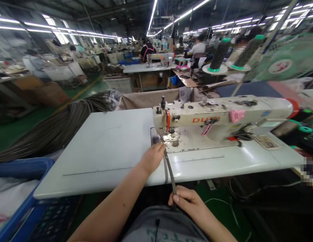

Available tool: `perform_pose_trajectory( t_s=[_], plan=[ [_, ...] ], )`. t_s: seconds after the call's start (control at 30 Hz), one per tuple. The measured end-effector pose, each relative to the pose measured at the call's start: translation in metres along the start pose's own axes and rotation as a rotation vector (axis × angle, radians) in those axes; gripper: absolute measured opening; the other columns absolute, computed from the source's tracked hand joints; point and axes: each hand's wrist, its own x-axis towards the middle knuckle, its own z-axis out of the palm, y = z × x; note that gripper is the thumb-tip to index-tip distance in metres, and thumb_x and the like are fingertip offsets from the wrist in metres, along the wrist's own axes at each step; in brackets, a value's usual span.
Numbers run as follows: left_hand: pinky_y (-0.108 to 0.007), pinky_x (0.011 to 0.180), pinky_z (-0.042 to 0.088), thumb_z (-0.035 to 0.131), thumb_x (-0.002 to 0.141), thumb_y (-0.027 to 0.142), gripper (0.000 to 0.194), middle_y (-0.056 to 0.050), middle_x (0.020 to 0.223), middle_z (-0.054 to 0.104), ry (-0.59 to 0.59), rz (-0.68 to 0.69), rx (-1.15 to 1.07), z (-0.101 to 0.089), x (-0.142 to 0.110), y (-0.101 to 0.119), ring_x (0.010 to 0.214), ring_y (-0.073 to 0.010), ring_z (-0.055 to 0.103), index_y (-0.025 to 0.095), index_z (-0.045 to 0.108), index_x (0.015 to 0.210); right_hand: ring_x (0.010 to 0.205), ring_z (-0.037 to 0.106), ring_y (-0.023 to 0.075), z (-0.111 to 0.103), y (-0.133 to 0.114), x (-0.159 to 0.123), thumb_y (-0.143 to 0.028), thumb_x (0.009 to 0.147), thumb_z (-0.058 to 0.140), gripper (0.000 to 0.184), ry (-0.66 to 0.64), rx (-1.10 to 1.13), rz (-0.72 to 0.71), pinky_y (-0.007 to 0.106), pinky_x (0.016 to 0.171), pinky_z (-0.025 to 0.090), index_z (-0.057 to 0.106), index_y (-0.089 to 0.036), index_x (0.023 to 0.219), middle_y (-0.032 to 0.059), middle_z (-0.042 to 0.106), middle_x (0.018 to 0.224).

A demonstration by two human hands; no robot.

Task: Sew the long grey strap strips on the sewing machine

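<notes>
Head view shows a narrow strip [170,170] hanging over the surface [116,144] in front of the sewing machine [217,117], pinched by the right hand [188,201], while the left hand [153,157] touches its upper part below the machine's needle end, grip unclear.

We see the sewing machine [186,116] as painted metal with a soft gloss, its needle plate [169,137] bare and shiny, its bed [188,139] dulled by dark specks. Left of the machine, the worktop [116,141] looks smooth and laminate-like with a satin sheen. In front of the machine we find a strip [171,171], matt and cloth-like. On the machine's body sits a pink clip [236,116] of smooth plastic. Behind the machine, a thread cone [219,55] looks matt and fibrous. Far left of the machine, the crate [49,163] is smooth, faintly glossy blue plastic.
</notes>
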Motion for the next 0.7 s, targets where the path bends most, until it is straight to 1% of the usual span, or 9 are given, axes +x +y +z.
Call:
perform_pose_trajectory(
  t_s=[0.17,0.3,0.43,0.57,0.7],
  plan=[
    [-0.041,0.112,0.054,0.046,0.102,0.014,0.026,-0.014,0.127,0.067,-0.042,-0.007,-0.026,-0.001,0.000,0.001,0.127,-0.0241,0.064,0.016,0.061,0.123,0.078,0.064,0.0210,0.001,0.002,-0.001,-0.057,0.098,0.063,0.047,-0.013,0.040,0.004,0.032,0.077,0.048,0.081,-0.018,0.079,0.0061,0.069,0.078],
    [-0.041,0.112,0.053,0.045,0.103,0.015,0.024,-0.013,0.126,0.067,-0.043,-0.031,-0.030,-0.003,0.001,0.003,0.125,-0.0241,0.064,0.016,0.061,0.120,0.077,0.064,0.0212,-0.001,0.003,0.001,-0.058,0.097,0.064,0.047,-0.008,0.032,0.005,0.033,0.077,0.048,0.080,-0.018,0.077,0.0065,0.069,0.078],
    [-0.041,0.115,0.051,0.047,0.102,0.015,0.025,-0.014,0.132,0.064,-0.035,-0.044,-0.024,-0.005,0.003,0.004,0.127,-0.0243,0.062,0.015,0.058,0.124,0.074,0.063,0.0202,-0.002,0.006,-0.001,-0.056,0.098,0.064,0.047,-0.001,0.042,0.009,0.032,0.074,0.047,0.079,-0.017,0.075,0.0060,0.068,0.076],
    [-0.041,0.116,0.050,0.048,0.101,0.015,0.026,-0.015,0.134,0.063,-0.026,-0.056,-0.012,-0.004,0.003,0.004,0.129,-0.0246,0.062,0.015,0.057,0.125,0.072,0.061,0.0194,-0.002,0.015,-0.002,-0.055,0.098,0.063,0.047,0.000,0.042,0.005,0.031,0.071,0.046,0.079,-0.017,0.075,0.0053,0.067,0.074],
    [-0.042,0.116,0.050,0.045,0.103,0.016,0.026,-0.014,0.132,0.065,-0.035,-0.034,0.006,0.000,0.002,0.002,0.129,-0.0248,0.062,0.015,0.058,0.126,0.071,0.062,0.0199,-0.003,0.028,0.001,-0.057,0.098,0.062,0.048,-0.022,0.048,-0.012,0.032,0.074,0.048,0.079,-0.018,0.075,0.0054,0.067,0.073]
  ],
)
